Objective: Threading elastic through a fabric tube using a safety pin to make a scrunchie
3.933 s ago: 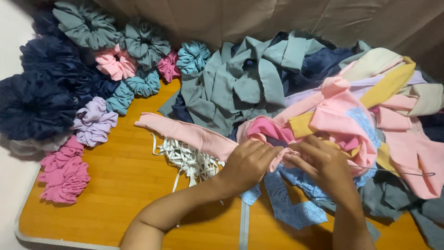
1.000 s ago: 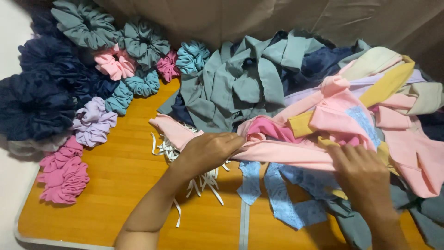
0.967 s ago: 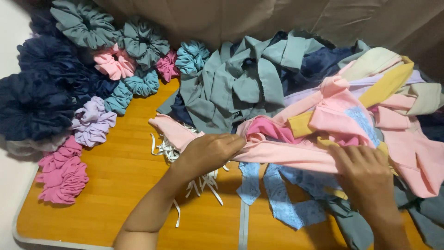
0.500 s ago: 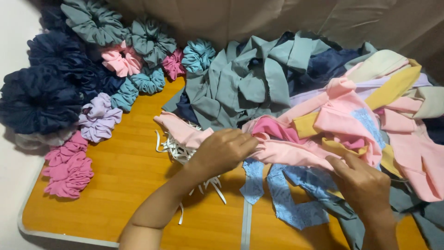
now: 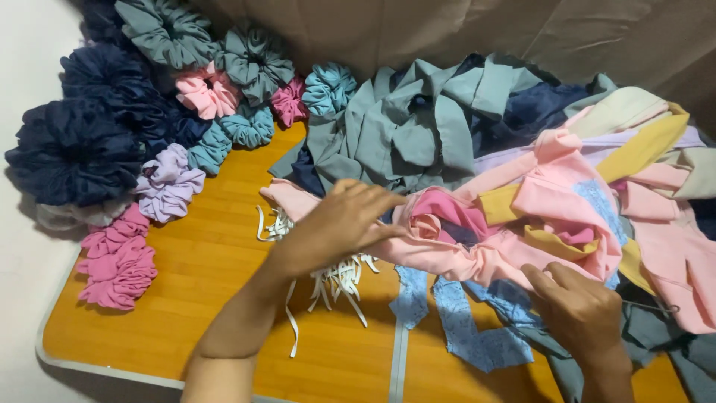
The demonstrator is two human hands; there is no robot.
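Left grip (image 5: 339, 227) clenched on the pink fabric strip (image 5: 418, 250) near its left end; right grip (image 5: 578, 310) pinched its other end. Strip lay across the table (image 5: 209, 283), long axis running left-right, bunched in the middle, so prob. only partly gathered. White elastic pieces (image 5: 335, 280) sat beneath, finished scrunchies (image 5: 119, 261) piled at left.

A wooden table (image 5: 201, 276) with an orange-brown top and a pale grey rim fills the lower part of the view. A seam runs across its middle. Behind it hangs a brown cloth backdrop (image 5: 462, 30), creased. To the left lies a pale floor (image 5: 26, 283). The light is soft and even.
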